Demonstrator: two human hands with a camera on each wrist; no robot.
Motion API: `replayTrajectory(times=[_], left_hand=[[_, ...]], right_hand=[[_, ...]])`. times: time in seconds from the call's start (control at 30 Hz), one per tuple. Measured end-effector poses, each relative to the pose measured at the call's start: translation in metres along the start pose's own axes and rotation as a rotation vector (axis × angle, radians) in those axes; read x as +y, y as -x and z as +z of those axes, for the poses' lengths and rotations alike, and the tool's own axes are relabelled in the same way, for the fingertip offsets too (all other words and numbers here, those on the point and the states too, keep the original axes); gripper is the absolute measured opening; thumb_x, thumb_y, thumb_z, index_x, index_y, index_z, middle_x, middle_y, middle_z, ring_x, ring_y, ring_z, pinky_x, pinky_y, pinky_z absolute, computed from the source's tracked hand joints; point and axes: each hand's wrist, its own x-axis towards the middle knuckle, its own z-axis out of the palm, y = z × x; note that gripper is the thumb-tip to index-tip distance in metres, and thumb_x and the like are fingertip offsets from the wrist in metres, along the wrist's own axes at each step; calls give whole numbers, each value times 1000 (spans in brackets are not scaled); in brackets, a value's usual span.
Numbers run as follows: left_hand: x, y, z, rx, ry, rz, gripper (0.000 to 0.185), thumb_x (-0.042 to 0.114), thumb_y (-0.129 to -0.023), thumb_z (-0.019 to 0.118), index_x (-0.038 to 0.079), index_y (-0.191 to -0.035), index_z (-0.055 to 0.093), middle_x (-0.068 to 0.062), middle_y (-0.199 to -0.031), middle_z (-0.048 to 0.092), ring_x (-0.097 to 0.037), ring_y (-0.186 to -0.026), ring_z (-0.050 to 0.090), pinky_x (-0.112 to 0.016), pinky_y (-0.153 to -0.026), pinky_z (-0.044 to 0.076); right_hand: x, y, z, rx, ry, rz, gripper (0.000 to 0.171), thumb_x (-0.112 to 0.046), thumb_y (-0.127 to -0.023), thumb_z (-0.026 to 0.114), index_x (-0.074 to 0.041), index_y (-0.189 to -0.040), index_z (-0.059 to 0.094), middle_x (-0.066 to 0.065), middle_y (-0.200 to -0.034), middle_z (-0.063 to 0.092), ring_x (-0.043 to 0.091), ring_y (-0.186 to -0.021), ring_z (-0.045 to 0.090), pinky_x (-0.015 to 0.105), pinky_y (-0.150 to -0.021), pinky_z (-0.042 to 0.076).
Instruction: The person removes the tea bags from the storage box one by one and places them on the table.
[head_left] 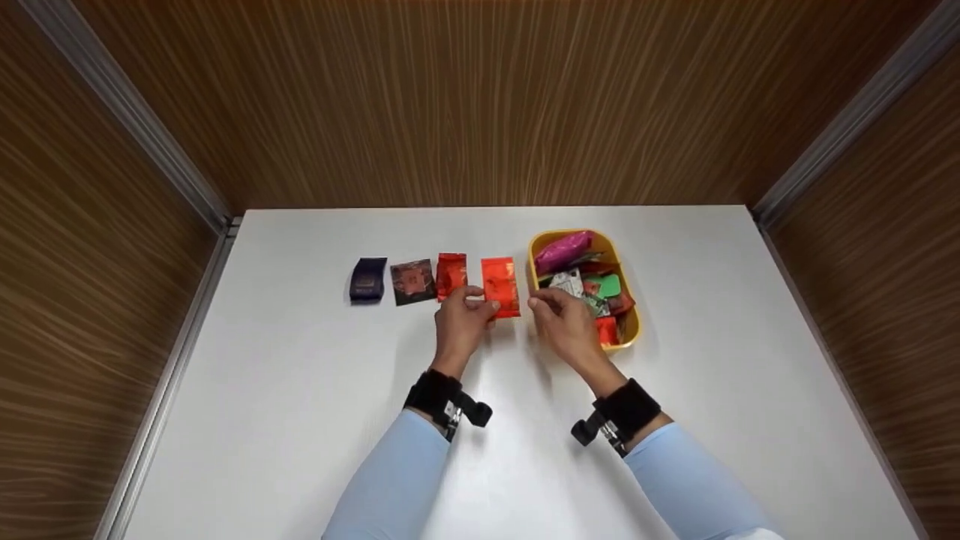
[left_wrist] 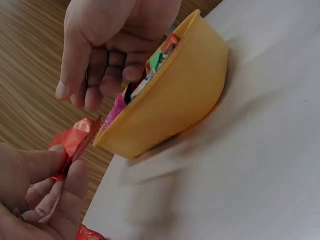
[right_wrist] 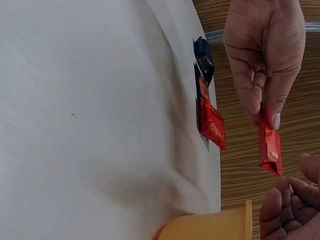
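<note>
The bright red foil packet [head_left: 500, 286] is being pinched at its near left corner by the left hand [head_left: 463, 319], just left of the yellow oval plastic tub [head_left: 628, 330] on the white bench [head_left: 300, 420]. The right hand [head_left: 566, 324] is hovering just right of it, its grip loosely curled and holding nothing. Further left are lying another red packet [head_left: 451, 274], a dark brown packet [head_left: 412, 282] and a navy packet [head_left: 368, 280].

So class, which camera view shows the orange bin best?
The head view: the orange bin shows whole, its packets visible beside the right hand. The left wrist view shows only its side wall; the right wrist view shows just its rim.
</note>
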Motion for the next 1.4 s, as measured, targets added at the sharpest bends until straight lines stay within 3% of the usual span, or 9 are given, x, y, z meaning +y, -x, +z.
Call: replayTrajectory(times=[0.17,0.33,0.53,0.77,0.97,1.17,1.4], left_hand=[[1,-22,-7,65,-192,-4,27,9,-92,79,3,-117,72,-13,-100,77,-27,-89,74,-35,-72,57],[0,-39,-6,81,-336,15,22,0,-92,72,1,-114,72,-15,-104,76,-29,-98,70,-41,-85,58],[-10,-47,-4,89,-527,141,20,-4,-97,62,-2,-113,74,-18,-110,75,-35,-107,70,-43,-94,57],[-16,-48,-2,121,-738,269,24,-5,-97,58,1,-102,80,-19,-99,77,-37,-96,75,-51,-82,61],[-15,-44,4,96,-812,298,22,-7,-98,57,0,-96,78,-22,-96,72,-39,-90,75,-52,-77,62],[-16,-41,15,122,-876,369,20,-6,-96,59,-3,-92,79,-22,-91,73,-37,-86,75,-48,-73,63],[-18,-36,24,90,-874,320,22,-5,-97,56,-4,-94,78,-21,-93,73,-37,-85,76,-47,-69,64]], right_hand=[[5,7,0,43,-41,1,17,-18,-101,73,-4,-107,79,9,-90,75,17,-80,63,26,-69,48],[8,12,-1,51,-55,15,16,-19,-102,71,-5,-105,78,7,-85,72,16,-75,61,25,-65,47],[10,16,1,51,-21,2,15,-21,-101,72,-8,-100,79,4,-86,73,16,-79,60,27,-69,47],[11,18,-1,58,-20,-28,12,-19,-100,73,-9,-96,78,2,-82,71,14,-76,58,26,-68,45],[13,17,-1,41,-25,-7,13,-19,-100,72,-9,-96,78,0,-79,69,14,-74,58,26,-66,45],[15,16,-3,33,-13,1,15,-20,-101,72,-8,-96,78,1,-79,68,16,-74,58,26,-65,45],[18,14,-6,23,1,25,16,-22,-102,71,-9,-97,78,3,-86,71,17,-79,59,27,-68,45]])
